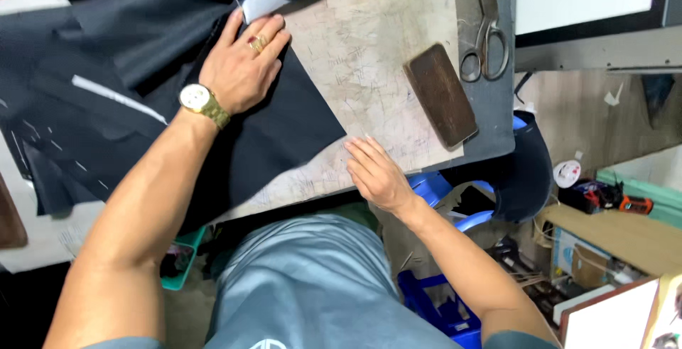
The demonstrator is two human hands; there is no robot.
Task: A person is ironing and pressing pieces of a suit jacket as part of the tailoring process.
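The left hand [241,68] lies flat, fingers spread, pressing the dark navy cloth [142,72] on the worn work table [369,44]. The right hand [376,175] rests open at the table edge, just beside the cloth corner, holding nothing. A brown wooden block [440,93] and scissors [485,33] lie further right.

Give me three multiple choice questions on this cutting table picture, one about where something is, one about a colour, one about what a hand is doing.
1. Where do the scissors lie?
A. beside the brown block
B. on the cloth
C. on the floor

2. What colour is the cloth?
A. white
B. dark navy
C. red

3. What is the left hand doing?
A. gripping scissors
B. hanging off the table
C. pressing flat on the cloth

Answers: 1 A, they rest just past the block. 2 B, the fabric is dark blue. 3 C, the palm lies spread on the fabric.
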